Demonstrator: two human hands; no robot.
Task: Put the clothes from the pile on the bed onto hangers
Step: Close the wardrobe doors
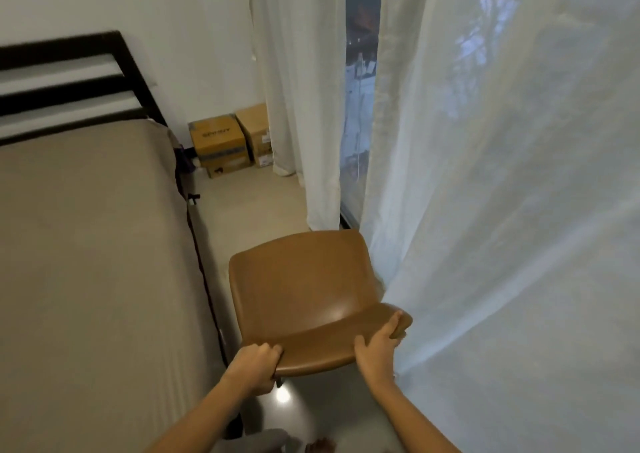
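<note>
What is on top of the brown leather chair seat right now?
Nothing lies on the brown leather chair: its seat is bare. The left hand and right hand grip its near edge. What is under the seat is hidden.

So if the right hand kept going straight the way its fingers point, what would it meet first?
Likely the sheer curtain. The right hand is closed on the brown chair backrest's right corner, fingers aimed up and right toward the fabric just beyond. Depth is unclear, though.

- The left hand (257, 366) reached forward on a bare, extended forearm, fingers curled into a closed grip.
- The right hand (379, 343) reached forward too, fingers wrapped and clamped, thumb spread.
</note>
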